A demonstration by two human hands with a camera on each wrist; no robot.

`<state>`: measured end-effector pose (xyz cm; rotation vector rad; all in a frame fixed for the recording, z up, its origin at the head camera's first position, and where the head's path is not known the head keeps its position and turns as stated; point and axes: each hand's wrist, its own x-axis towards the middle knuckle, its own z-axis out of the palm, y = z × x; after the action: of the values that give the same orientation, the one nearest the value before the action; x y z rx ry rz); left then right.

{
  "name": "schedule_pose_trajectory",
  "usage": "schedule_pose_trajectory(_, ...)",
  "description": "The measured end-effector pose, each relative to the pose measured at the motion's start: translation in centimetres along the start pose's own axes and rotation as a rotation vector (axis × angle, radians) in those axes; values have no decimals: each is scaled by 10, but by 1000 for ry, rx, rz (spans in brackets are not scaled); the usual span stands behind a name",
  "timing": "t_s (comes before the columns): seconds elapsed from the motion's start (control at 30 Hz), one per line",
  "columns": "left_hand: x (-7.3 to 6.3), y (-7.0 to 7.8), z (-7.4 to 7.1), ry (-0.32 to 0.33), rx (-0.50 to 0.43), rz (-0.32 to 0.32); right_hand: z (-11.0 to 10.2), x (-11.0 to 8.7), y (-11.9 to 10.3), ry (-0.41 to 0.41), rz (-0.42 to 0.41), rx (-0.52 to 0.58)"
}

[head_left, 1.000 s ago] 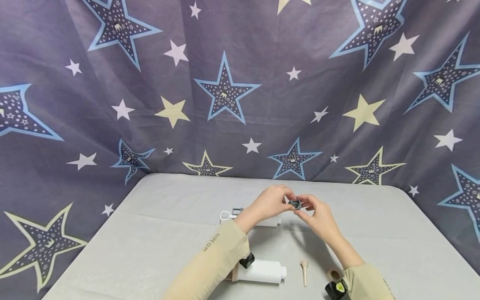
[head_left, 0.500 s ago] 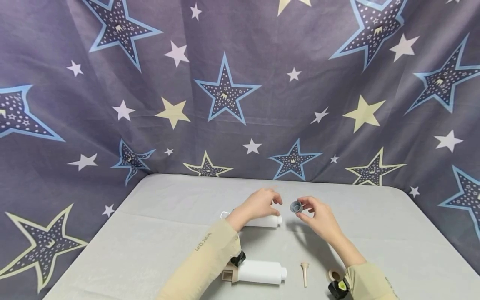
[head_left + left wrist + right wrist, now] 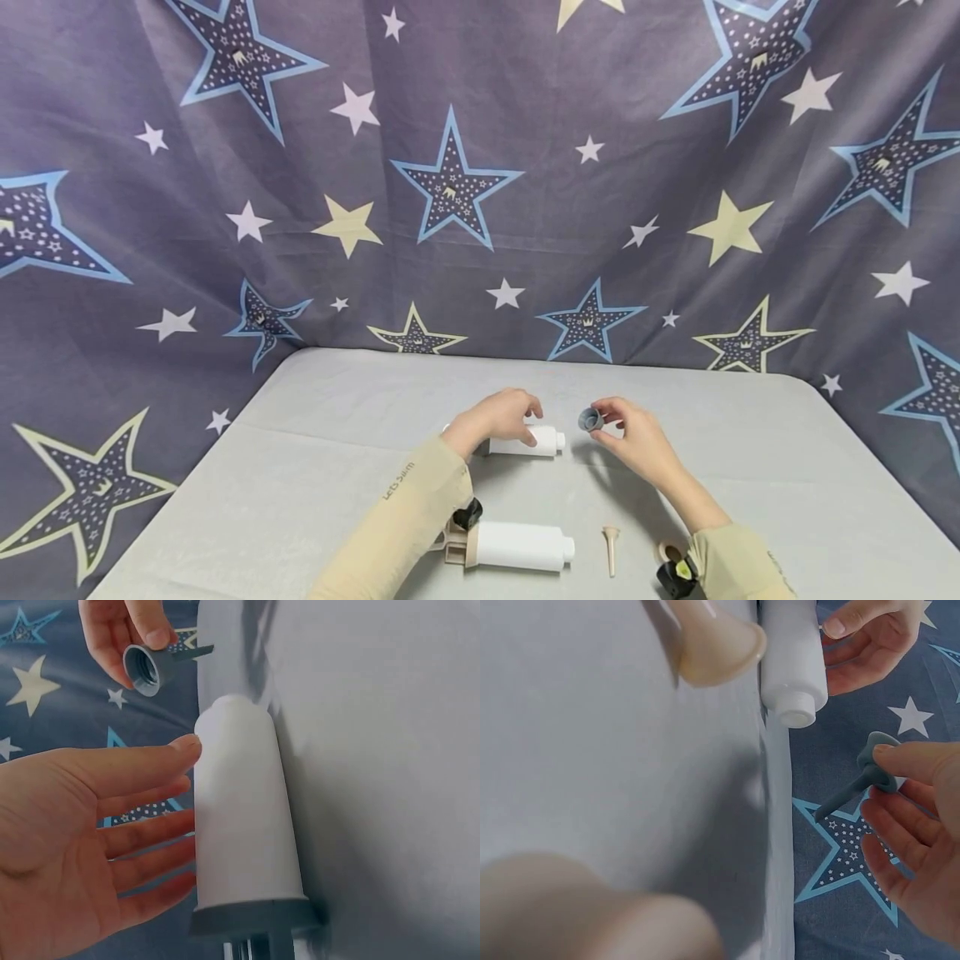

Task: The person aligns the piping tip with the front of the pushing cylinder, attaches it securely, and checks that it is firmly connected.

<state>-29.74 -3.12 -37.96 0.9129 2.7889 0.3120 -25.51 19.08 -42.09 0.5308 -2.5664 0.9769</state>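
My right hand (image 3: pixel 637 437) pinches a grey nozzle, a round threaded cap with a slim spout, above the table. In the left wrist view, the nozzle's cap (image 3: pixel 161 669) shows its open threaded end, and the right wrist view shows its spout (image 3: pixel 844 799) pointing away from the palm. My left hand (image 3: pixel 498 417) is over the far white barrel (image 3: pixel 543 442), which lies on its side with a narrower neck at its right end. In the left wrist view, its fingers are loosely extended beside the barrel (image 3: pixel 244 817), thumb close to its shoulder. A grey collar (image 3: pixel 259 916) rings the barrel's base.
Nearer on the grey table (image 3: pixel 322 500) lies a second white barrel (image 3: pixel 521 546) with a beige collar and frame. To its right are a beige funnel-shaped nozzle (image 3: pixel 611 546) and a beige ring (image 3: pixel 670 551), partly behind the right wrist camera. A starry curtain hangs behind.
Both hands were on the nozzle; the left let go and moved left and down to the far barrel. The right hand stays nearly in place with the nozzle.
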Motion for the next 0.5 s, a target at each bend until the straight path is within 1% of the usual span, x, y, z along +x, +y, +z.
schedule_pose_trajectory(0.2, 1, -5, 0, -52, -17, -32, 1, 2, 0, -19, 7, -8)
schedule_pose_trajectory(0.33, 1, -9, 2, -78, -54, -29, 3, 3, 1, -36, 13, -20)
schedule_pose_trajectory(0.5, 1, -13, 3, -94, -107, -31, 4, 3, 1, -49, 22, -23)
